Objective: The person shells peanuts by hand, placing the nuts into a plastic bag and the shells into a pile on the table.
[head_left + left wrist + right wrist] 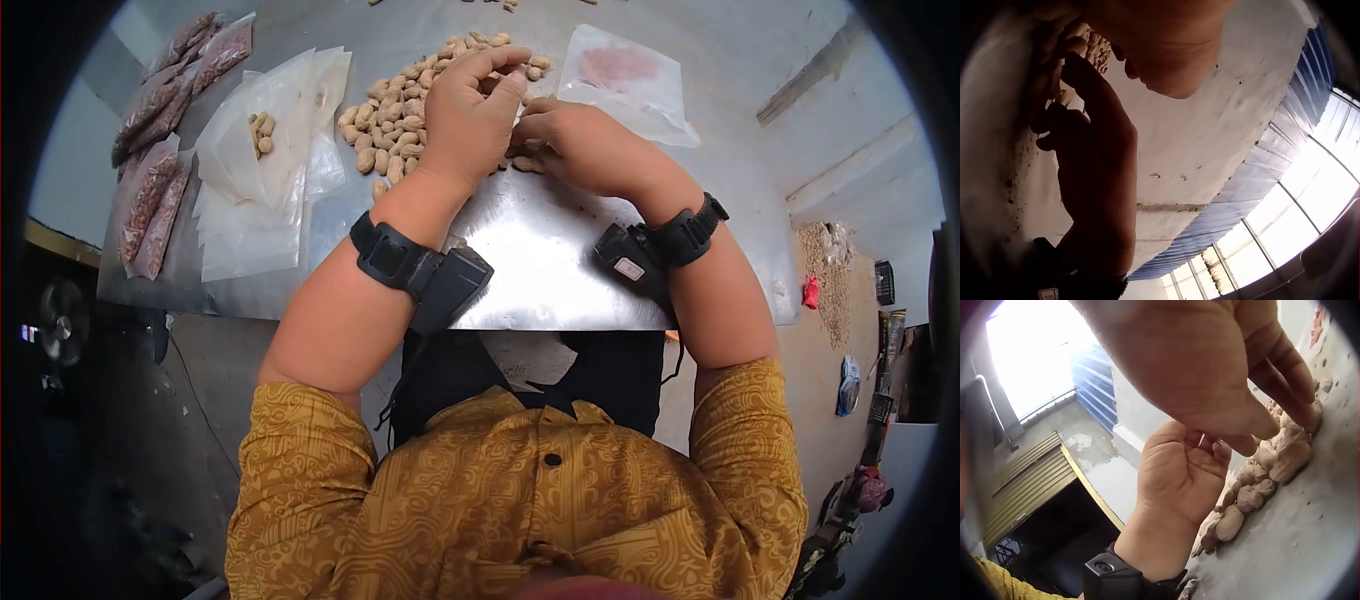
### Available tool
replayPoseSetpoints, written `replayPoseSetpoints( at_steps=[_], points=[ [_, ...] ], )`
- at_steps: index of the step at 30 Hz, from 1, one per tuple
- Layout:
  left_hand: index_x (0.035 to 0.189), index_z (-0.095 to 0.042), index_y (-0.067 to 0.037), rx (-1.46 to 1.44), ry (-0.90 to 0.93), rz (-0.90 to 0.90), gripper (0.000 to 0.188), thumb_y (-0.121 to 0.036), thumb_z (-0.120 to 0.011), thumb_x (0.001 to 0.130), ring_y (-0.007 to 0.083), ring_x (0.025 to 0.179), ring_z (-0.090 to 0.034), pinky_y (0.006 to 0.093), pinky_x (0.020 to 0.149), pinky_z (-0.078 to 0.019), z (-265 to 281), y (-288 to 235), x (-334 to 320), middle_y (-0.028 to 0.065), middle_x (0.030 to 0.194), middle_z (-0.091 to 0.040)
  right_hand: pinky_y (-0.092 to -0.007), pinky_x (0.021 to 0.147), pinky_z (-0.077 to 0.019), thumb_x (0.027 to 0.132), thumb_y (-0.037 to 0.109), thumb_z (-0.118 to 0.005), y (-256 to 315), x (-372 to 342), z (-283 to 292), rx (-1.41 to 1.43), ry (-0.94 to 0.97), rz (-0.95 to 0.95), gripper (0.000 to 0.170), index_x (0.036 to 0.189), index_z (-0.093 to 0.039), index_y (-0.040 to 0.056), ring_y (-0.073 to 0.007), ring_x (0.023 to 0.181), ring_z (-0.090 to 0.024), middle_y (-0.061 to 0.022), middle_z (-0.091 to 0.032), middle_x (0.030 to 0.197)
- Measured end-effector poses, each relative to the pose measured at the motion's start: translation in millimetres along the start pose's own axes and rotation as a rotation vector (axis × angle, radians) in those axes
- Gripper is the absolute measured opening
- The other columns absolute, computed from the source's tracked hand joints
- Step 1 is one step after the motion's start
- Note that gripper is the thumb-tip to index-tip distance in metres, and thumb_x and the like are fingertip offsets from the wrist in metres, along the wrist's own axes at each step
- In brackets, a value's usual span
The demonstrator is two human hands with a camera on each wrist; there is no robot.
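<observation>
Both hands meet at the near right side of a heap of unshelled peanuts (400, 115) on a metal table (540, 260). My left hand (465, 115) arches over the heap, fingers bent and the thumb close to the index fingertip. Just right of it, my right hand (580, 145) has bent fingers low beside a few peanuts. From the right wrist, the right hand's fingers (1294, 381) reach down against the peanuts (1291, 459), and the left hand (1179, 472) curls behind. I cannot tell what lies between the fingertips; the hands hide it.
A clear bag (675, 105) with reddish contents lies beyond the right hand. Flat clear bags (250, 230) are stacked at left, with a few peanuts (262, 130) on them. Filled bags of reddish kernels (155, 205) line the table's left side.
</observation>
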State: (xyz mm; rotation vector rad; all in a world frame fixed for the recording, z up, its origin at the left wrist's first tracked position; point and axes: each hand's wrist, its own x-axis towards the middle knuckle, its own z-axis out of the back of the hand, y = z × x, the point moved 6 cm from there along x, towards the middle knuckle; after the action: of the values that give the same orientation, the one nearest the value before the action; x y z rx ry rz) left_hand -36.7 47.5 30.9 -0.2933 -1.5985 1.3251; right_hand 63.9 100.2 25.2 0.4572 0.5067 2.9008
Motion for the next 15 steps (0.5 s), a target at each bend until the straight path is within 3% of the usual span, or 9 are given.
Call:
replayPoseSetpoints(
  at_steps=[2,8,12,15],
  points=[
    [0.107,-0.063,-0.003,-0.045,0.020,0.034,0.023,-0.011,-0.058,0.086,0.0062,0.074,-0.053,0.0196,0.067,-0.0442,-2,3,-1,0.0008,0.088,-0.062,-0.0378,0.075,-0.0471,0.076,0.007,-0.062,-4,0,1,-0.064,0.081,-0.035,0.017,0.092,-0.065,0.0044,-0.0306,0.084,-0.058,-0.0120,-0.061,0.092],
    [0.108,-0.062,-0.003,-0.063,0.065,0.106,0.024,-0.011,-0.058,0.086,0.0052,0.070,-0.050,0.0189,0.063,-0.0427,-10,10,-5,-0.0005,0.085,-0.060,-0.0392,0.068,-0.0469,0.073,0.013,-0.063,-8,-7,5,0.022,0.012,0.022,0.013,0.084,-0.066,0.0072,-0.0311,0.075,-0.059,-0.0125,-0.062,0.079],
    [0.110,-0.061,-0.003,-0.112,0.073,0.164,0.025,-0.011,-0.058,0.086,0.0055,0.068,-0.049,0.0191,0.060,-0.0419,-13,11,-5,-0.0006,0.083,-0.059,-0.0344,0.068,-0.0469,0.073,0.011,-0.066,-11,-10,8,0.089,0.018,-0.012,0.012,0.082,-0.065,0.0034,-0.0269,0.074,-0.058,-0.0108,-0.060,0.078],
    [0.110,-0.061,-0.003,-0.131,0.076,0.184,0.025,-0.011,-0.058,0.086,0.0055,0.068,-0.049,0.0188,0.058,-0.0413,-13,12,-6,-0.0005,0.083,-0.058,-0.0377,0.067,-0.0471,0.070,0.011,-0.064,-16,-10,9,0.168,-0.027,-0.032,0.012,0.080,-0.067,0.0049,-0.0309,0.073,-0.059,-0.0133,-0.064,0.079]
  ],
)
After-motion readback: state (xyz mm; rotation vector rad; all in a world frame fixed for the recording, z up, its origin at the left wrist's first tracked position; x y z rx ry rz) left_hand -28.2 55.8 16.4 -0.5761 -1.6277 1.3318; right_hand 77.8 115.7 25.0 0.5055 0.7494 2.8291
